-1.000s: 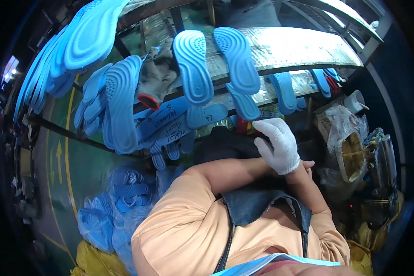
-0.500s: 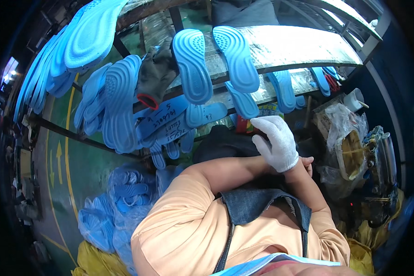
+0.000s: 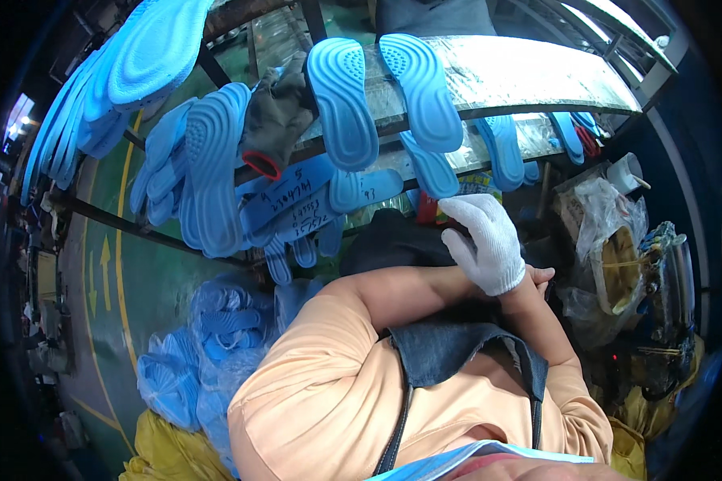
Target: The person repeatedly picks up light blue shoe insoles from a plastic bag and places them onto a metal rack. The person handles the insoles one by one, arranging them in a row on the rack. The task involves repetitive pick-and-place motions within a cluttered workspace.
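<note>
My right hand (image 3: 487, 247), in a white knitted glove, is raised in front of my chest. Its thumb and fingers stand apart in a curve, with nothing between them. My forearms cross, the left passing behind the right wrist. Of my left hand (image 3: 541, 277) only some bare fingers show past that wrist; the rest is hidden. Beyond the glove, two blue shoe insoles (image 3: 342, 104) (image 3: 422, 92) hang over the edge of a rack shelf (image 3: 529, 76). Another blue insole (image 3: 430, 166) hangs lower, closest to the gloved fingertips.
More blue insoles (image 3: 214, 168) hang at the left, beside a dark grey glove (image 3: 277, 120) with a red cuff. Bagged insoles (image 3: 168, 381) and a yellow sack (image 3: 172, 449) lie at lower left. At right are clear plastic wrapping (image 3: 590, 208) and a white cup (image 3: 622, 171).
The rack and its insoles appear slightly higher in the picture, as the view has shifted a little. Both hands keep nearly the same pose.
</note>
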`<state>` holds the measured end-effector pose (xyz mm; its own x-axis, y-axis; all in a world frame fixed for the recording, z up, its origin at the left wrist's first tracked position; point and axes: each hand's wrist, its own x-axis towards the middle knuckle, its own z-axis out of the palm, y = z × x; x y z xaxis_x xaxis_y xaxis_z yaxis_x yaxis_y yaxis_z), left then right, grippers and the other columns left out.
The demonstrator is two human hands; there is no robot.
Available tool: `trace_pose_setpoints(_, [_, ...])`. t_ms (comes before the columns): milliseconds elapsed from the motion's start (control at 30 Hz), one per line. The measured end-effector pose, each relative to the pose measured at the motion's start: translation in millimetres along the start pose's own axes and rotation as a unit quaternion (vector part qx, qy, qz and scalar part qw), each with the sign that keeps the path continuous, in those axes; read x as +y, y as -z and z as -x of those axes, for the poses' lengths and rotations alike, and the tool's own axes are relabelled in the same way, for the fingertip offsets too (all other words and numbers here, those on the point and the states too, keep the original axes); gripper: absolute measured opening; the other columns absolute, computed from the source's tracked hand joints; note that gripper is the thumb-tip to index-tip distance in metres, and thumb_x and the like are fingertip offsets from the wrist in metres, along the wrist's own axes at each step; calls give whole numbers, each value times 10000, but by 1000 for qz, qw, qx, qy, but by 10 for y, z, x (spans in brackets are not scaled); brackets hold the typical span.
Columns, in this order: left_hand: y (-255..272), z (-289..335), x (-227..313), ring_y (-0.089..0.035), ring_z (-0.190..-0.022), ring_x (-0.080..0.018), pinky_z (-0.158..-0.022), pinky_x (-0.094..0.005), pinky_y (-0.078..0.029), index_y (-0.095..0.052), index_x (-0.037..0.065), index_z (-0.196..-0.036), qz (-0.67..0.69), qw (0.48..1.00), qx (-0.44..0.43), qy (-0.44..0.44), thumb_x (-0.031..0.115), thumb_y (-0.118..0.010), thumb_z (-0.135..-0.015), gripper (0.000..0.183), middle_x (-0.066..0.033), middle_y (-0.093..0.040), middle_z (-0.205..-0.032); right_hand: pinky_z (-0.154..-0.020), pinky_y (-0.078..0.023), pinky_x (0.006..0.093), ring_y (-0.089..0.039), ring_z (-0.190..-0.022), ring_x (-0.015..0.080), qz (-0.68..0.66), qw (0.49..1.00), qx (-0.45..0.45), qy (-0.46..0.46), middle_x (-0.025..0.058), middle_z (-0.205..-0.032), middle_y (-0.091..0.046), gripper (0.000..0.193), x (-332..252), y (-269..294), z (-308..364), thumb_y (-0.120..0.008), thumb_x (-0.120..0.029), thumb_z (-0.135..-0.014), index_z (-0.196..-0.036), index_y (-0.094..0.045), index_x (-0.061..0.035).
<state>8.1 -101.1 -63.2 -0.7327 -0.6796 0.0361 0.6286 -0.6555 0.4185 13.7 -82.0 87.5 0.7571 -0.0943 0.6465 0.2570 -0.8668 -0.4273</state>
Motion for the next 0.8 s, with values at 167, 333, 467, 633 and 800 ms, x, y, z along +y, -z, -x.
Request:
trace_pose_setpoints(167, [13, -31, -22, -605, -783, -134, -757, -308, -477, -624, 15, -929, -64, 997, 9, -52, 480, -432, -1026, 513, -60, -660, -843, -800, -507, 423, -624, -899, 360, 0, 999, 34, -37, 166, -982, -653, 325, 42, 18, -53, -681, -24, -770, -1091, -629, -22])
trace_pose_setpoints(333, [37, 58, 55, -585, -949, -96, -839, -292, -472, -643, 98, -1064, -85, 980, 31, -175, 471, -455, -1024, 419, -3, -656, -1029, -726, -489, 293, -609, -820, 146, -331, 871, 44, -361, 106, -991, -671, 407, 160, 55, -353, -452, -319, -1013, -1190, -600, 16])
trace_pose_setpoints(467, [-298, 392, 329, -569, -1021, -103, -887, -320, -457, -609, 116, -1146, -214, 941, 101, -244, 351, -519, -1009, 286, -4, -631, -1168, -675, -474, 255, -600, -764, 127, -496, 733, 26, -464, 87, -948, -667, 419, 316, 48, -619, -455, -358, -1013, -1131, -603, 16])
trace_pose_setpoints(633, [-239, 455, 414, -560, -1059, -140, -925, -342, -441, -593, 102, -1173, -326, 895, 134, -274, 282, -542, -989, 263, -28, -615, -1206, -583, -471, 226, -582, -642, 100, -461, 788, 35, -406, 71, -878, -670, 334, 307, -38, -694, -555, -317, -974, -1108, -606, -16])
trace_pose_setpoints(800, [-46, 455, 430, -550, -1090, -172, -952, -356, -428, -581, 88, -1191, -444, 825, 142, -320, 241, -549, -976, 265, -52, -602, -1228, -474, -384, 161, -557, -585, 47, -411, 780, 8, -471, 29, -803, -642, 278, 237, -40, -771, -560, -284, -966, -1123, -592, -57])
